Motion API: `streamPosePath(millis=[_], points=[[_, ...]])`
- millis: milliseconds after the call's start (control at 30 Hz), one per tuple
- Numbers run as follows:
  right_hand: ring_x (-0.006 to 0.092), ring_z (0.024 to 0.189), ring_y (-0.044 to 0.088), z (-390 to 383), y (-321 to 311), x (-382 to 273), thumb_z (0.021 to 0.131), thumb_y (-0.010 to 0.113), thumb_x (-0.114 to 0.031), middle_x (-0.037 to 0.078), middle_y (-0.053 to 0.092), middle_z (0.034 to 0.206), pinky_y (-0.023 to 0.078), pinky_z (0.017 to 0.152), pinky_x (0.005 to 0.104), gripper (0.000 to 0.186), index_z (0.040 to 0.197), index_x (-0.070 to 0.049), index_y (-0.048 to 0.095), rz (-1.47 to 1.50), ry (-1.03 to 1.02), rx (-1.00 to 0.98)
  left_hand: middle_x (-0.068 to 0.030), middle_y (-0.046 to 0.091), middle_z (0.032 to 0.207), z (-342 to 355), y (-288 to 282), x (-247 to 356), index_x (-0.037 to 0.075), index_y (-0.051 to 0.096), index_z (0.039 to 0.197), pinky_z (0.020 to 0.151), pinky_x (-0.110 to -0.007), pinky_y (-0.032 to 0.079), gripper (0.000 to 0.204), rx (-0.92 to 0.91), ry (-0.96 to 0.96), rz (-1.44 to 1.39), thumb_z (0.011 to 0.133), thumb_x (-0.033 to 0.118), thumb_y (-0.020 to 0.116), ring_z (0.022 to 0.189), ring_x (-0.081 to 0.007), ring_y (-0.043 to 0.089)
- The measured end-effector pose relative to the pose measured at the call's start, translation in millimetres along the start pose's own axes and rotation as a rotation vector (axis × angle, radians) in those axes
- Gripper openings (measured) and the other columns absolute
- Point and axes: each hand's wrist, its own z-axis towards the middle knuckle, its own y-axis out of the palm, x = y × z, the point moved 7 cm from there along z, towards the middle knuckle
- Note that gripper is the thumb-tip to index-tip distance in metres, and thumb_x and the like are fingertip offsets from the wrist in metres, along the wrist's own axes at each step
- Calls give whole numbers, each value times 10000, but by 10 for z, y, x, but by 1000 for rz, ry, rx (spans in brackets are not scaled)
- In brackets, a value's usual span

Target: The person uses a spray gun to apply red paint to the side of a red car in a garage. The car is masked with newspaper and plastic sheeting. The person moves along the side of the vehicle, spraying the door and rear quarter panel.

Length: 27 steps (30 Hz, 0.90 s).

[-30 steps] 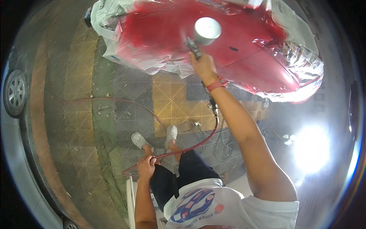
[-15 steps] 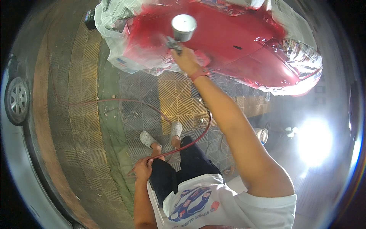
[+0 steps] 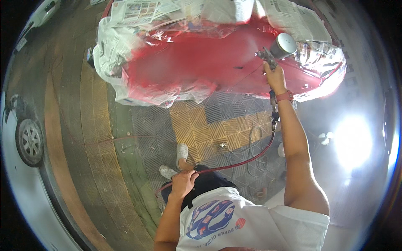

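My right hand grips a spray gun with a round metal paint cup on it. The gun is held up near the right part of a red car panel, apart from its surface as far as I can tell. Newspaper and clear plastic film cover the areas around the panel. From the gun's handle a red air hose curves down and leftward to my left hand, which is closed round it beside my thigh. A faint mist hangs around the panel.
A bright lamp glares on the right. Thin cable loops and a pale container lie on the grey and yellow floor tiles. The hose trails left across a green strip. Another car's wheel stands at far left.
My right hand has swept the spray gun rightward along the panel, from its left part toward its right end. My left hand, still on the hose, has shifted right. The view has moved too.
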Motion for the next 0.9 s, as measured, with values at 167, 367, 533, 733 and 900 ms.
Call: streamPosePath(millis=[167, 367, 533, 733, 900], points=[[204, 505, 657, 621, -591, 223, 1072, 710, -426, 117, 749, 718, 525, 520, 406, 458, 979, 17, 779, -25, 120, 95, -168, 787, 948, 259, -49, 321, 102, 770, 1043, 717, -516, 591, 265, 44, 46, -18, 1054, 363, 723, 822, -413, 764], [420, 951, 781, 1354, -1051, 881, 1027, 712, -280, 269, 794, 1047, 595, 886, 525, 394, 1322, -21, 751, -203, -54, 436, -196, 798, 1024, 346, -306, 350, 78, 791, 1114, 774, -533, 592, 338, 29, 4, -34, 1066, 401, 704, 893, -433, 768], [396, 838, 784, 1125, -61, -106, 1044, 711, -296, 255, 790, 929, 601, 789, 511, 365, 1262, -12, 779, 46, 39, 166, -223, 790, 1028, -9, -454, -279, 103, 808, 1131, 794, -542, 609, 379, 128, -76, -35, 1074, 450, 667, 931, -446, 775], [496, 1022, 765, 156, 1077, -1185, 1051, 697, -319, 294, 786, 1044, 596, 846, 572, 342, 1295, -95, 784, 9, -18, -96, -189, 805, 1111, -426, -616, -952, 134, 809, 1208, 878, -557, 602, 396, -66, -198, -79, 1091, 473, 641, 1019, -457, 763], [533, 1108, 712, -707, 2266, -2200, 1058, 661, -400, 306, 760, 1151, 578, 925, 633, 465, 1447, -149, 697, 100, -187, -185, -204, 805, 1119, -1112, -988, -1635, 119, 800, 1242, 890, -531, 599, 425, -18, -416, -226, 1074, 490, 675, 1045, -445, 768]])
